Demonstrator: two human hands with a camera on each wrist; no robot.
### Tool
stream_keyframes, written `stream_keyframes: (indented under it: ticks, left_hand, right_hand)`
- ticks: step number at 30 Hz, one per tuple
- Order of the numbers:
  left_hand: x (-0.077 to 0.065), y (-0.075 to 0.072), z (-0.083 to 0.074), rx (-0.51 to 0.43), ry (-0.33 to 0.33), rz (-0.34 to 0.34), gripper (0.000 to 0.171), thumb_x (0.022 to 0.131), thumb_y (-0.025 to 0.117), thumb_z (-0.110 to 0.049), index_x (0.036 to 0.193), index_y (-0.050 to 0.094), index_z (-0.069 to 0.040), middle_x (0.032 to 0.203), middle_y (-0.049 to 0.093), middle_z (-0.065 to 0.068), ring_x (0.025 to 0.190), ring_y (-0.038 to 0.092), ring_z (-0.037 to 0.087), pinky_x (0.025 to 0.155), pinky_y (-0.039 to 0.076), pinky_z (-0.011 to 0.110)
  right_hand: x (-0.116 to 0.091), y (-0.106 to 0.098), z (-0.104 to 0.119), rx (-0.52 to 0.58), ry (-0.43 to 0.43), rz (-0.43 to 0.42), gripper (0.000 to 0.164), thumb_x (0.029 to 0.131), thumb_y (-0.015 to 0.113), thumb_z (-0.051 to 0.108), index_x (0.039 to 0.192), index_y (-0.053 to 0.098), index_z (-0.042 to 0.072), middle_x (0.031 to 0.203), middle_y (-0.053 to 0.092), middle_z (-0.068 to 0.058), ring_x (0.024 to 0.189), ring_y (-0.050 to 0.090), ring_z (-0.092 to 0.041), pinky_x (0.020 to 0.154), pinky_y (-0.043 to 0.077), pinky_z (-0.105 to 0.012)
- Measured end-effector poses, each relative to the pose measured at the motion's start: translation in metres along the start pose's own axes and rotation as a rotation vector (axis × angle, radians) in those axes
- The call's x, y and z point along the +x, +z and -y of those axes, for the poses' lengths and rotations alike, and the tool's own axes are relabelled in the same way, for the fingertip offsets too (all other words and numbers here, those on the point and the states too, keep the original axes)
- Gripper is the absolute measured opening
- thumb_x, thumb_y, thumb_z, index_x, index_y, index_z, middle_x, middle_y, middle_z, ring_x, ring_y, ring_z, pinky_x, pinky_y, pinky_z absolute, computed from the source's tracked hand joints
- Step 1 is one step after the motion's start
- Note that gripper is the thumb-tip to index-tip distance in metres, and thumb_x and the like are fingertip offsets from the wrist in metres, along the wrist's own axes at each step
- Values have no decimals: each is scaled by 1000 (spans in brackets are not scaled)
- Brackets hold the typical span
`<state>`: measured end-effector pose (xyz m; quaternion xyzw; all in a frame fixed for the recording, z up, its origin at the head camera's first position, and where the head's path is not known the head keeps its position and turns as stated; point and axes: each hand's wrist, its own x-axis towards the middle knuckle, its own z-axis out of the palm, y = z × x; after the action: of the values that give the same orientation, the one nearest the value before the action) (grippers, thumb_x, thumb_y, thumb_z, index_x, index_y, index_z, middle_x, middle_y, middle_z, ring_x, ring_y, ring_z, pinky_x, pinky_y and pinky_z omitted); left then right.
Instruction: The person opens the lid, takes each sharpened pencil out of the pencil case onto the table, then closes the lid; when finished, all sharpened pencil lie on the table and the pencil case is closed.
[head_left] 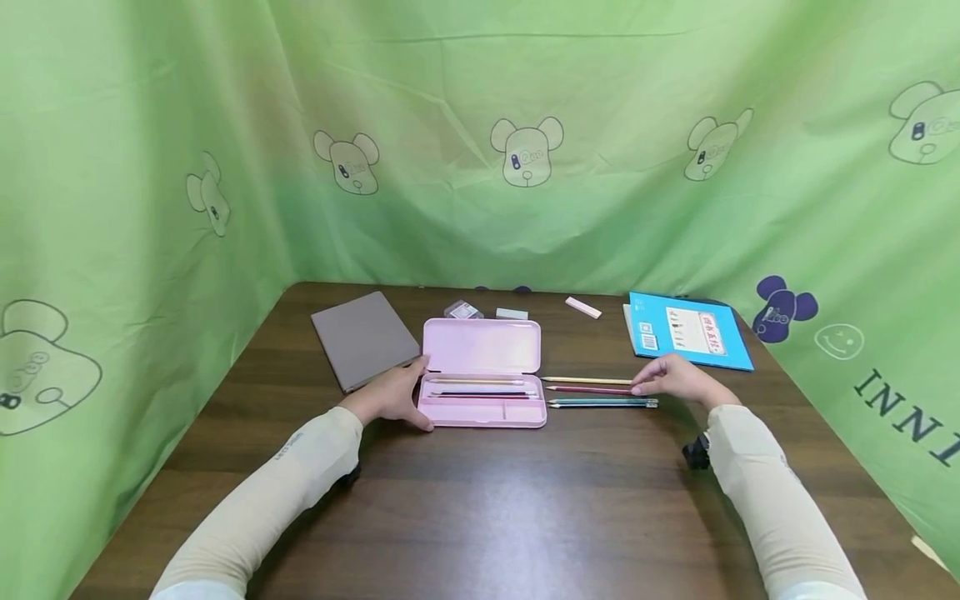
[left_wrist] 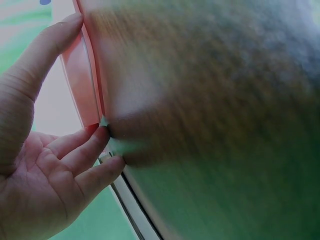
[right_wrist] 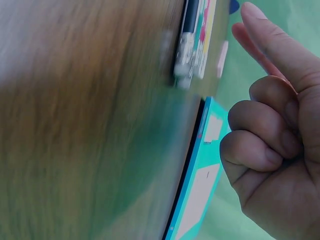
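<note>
A pink pencil case (head_left: 482,346) lies with its lid folded back, several pencils (head_left: 480,394) in its tray. My left hand (head_left: 393,392) holds its left end, thumb at the front corner and fingers towards the hinge; the left wrist view shows the thumb and fingertips against the pink edge. To the right of the case lie a yellow pencil (head_left: 585,380), a dark red pencil (head_left: 588,389) and green and dark pencils (head_left: 600,403). My right hand (head_left: 678,379) is over the right ends of the yellow and red ones. Its index finger and thumb extend, the other fingers curl; no grip shows.
A grey notebook (head_left: 365,337) lies left of the case. Behind the case are a small clear-and-white item (head_left: 463,310) and a pale eraser-like block (head_left: 512,314). A pink strip (head_left: 582,307) and blue booklets (head_left: 693,331) lie at the back right. Green cloth (head_left: 450,208) hangs around the table.
</note>
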<state>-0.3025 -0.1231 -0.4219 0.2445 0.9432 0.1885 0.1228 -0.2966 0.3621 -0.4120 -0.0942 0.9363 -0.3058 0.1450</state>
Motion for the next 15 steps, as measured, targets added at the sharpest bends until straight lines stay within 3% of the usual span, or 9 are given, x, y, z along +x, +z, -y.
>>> stream_keyframes:
  ticks: [15]
  left_hand:
    - [-1,1,-2,4,-22,0,119,58,85,-45,146,18,-1,137,47,19,123,47,31,102,38,42]
  right_hand:
    - [20,19,24,77,-94,12,25,78,74,23,91,72,2,87,72,-7,75,57,-9,69,47,-27]
